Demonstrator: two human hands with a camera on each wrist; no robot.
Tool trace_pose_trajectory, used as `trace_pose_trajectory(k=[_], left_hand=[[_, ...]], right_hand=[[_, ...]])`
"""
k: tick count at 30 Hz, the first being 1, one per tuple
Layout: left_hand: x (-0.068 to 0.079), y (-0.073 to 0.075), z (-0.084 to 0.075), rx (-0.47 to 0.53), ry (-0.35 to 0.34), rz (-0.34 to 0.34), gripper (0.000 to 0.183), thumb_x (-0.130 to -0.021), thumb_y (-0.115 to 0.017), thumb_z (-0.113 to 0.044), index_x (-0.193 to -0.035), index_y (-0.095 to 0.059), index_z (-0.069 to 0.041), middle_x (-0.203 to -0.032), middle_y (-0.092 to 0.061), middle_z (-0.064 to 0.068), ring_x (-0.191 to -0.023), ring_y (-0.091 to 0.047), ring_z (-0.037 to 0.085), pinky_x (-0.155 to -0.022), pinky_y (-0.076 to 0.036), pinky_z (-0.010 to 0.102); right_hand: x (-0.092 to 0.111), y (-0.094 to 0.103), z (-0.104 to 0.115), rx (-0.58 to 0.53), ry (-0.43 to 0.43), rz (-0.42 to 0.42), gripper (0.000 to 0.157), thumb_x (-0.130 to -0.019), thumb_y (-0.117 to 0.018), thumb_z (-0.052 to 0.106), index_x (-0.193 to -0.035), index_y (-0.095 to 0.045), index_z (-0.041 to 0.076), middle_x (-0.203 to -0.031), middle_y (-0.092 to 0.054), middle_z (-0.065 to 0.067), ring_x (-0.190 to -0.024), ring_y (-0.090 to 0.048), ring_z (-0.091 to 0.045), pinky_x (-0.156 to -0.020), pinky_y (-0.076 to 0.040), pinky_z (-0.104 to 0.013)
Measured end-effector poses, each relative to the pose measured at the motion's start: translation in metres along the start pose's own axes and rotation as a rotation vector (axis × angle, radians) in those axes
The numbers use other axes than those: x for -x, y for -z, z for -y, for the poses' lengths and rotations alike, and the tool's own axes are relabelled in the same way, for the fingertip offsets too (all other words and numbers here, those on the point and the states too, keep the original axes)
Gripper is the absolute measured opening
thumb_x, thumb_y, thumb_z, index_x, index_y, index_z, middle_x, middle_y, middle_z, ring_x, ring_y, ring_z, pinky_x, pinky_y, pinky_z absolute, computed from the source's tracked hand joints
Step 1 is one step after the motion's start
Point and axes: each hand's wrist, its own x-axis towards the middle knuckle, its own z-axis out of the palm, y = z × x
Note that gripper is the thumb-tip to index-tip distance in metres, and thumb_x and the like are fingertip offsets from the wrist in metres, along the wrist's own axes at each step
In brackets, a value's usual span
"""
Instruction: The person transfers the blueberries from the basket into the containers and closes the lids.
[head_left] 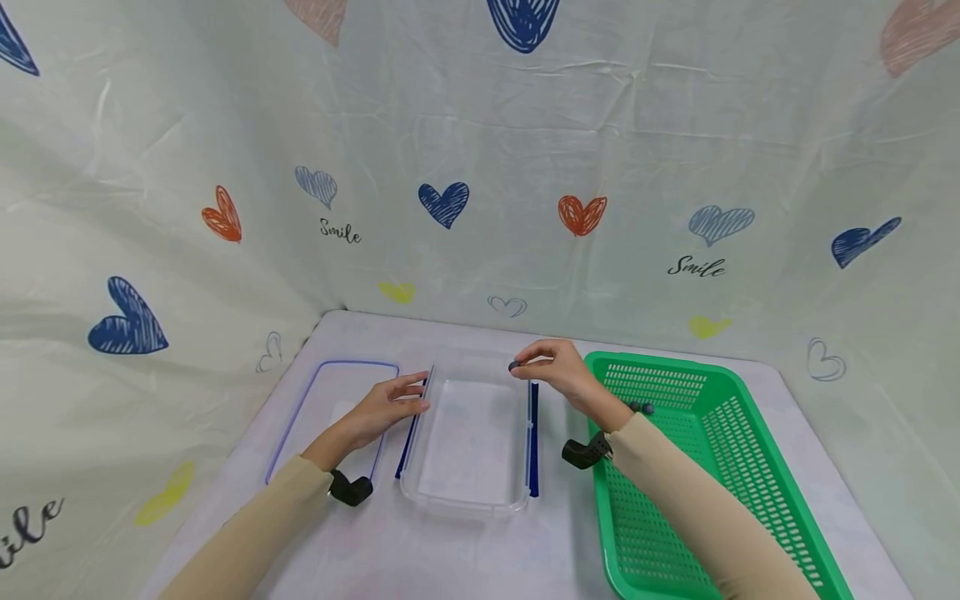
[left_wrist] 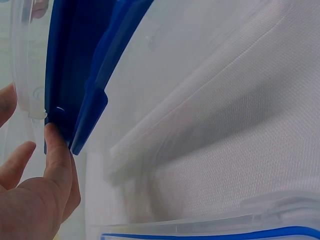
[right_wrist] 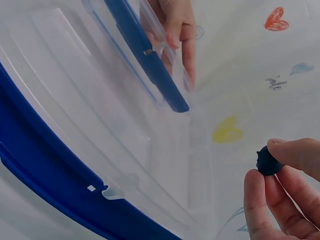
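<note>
Between the thumb and fingertips of my right hand (head_left: 558,372) is a blueberry (right_wrist: 269,161), small, round and dark, with its crown showing in the right wrist view. This hand is above the far right part of a clear plastic container (head_left: 474,505), whose blue side latches hang down. My left hand (head_left: 382,408) rests its fairly straight fingers against the container's left side, close to the blue latch (left_wrist: 75,75). In the head view, no berries show on the container floor. A few more blueberries (head_left: 648,409) lie in the green basket (head_left: 611,533), partly hidden by my right forearm.
A clear lid with a blue seal (head_left: 300,400) lies flat on the table left of the container. The green basket takes up the right side. Behind the white table (head_left: 525,567) hangs a curtain (head_left: 517,142) printed with hearts.
</note>
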Motion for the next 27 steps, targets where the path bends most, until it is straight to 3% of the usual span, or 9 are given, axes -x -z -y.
trace_pose_trajectory(k=[9, 16, 21, 27], left_hand=[[0.0, -0.002, -0.002, 0.006, -0.013, 0.018, 0.067, -0.084, -0.068, -0.019, -0.142, -0.036, -0.01, -0.137, -0.038, 0.022, -0.128, -0.034, 0.033, -0.1, -0.033, 0.046], [0.015, -0.008, -0.029, 0.025, -0.001, 0.036, 0.063, -0.087, -0.062, -0.008, -0.142, -0.031, 0.0, -0.137, -0.033, 0.029, -0.128, -0.03, 0.04, -0.101, -0.03, 0.05], [0.01, -0.007, -0.02, 0.03, 0.009, 0.022, 0.064, -0.087, -0.063, -0.009, -0.142, -0.032, -0.004, -0.137, -0.035, 0.027, -0.128, -0.031, 0.038, -0.102, -0.029, 0.05], [0.002, -0.003, -0.004, 0.035, 0.001, 0.015, 0.065, -0.085, -0.066, -0.015, -0.142, -0.035, -0.011, -0.138, -0.035, 0.023, -0.128, -0.033, 0.034, -0.102, -0.03, 0.048]], right_hand=[[0.011, -0.007, 0.02, 0.064, -0.016, -0.023, 0.025, -0.08, -0.071, 0.009, -0.1, -0.064, -0.005, -0.107, -0.059, -0.018, -0.085, -0.064, -0.02, -0.088, -0.044, -0.041], [-0.003, -0.005, -0.005, 0.049, -0.02, -0.056, 0.026, -0.076, -0.076, 0.017, -0.097, -0.067, 0.002, -0.103, -0.063, -0.011, -0.085, -0.064, -0.02, -0.089, -0.043, -0.042], [0.0, -0.003, -0.002, 0.028, -0.003, -0.072, 0.029, -0.077, -0.075, 0.016, -0.098, -0.066, 0.0, -0.1, -0.065, -0.009, -0.086, -0.064, -0.02, -0.089, -0.044, -0.041], [0.006, 0.004, 0.003, -0.003, 0.007, -0.063, 0.023, -0.078, -0.074, 0.017, -0.096, -0.068, 0.005, -0.101, -0.064, -0.008, -0.09, -0.063, -0.021, -0.088, -0.045, -0.041]])
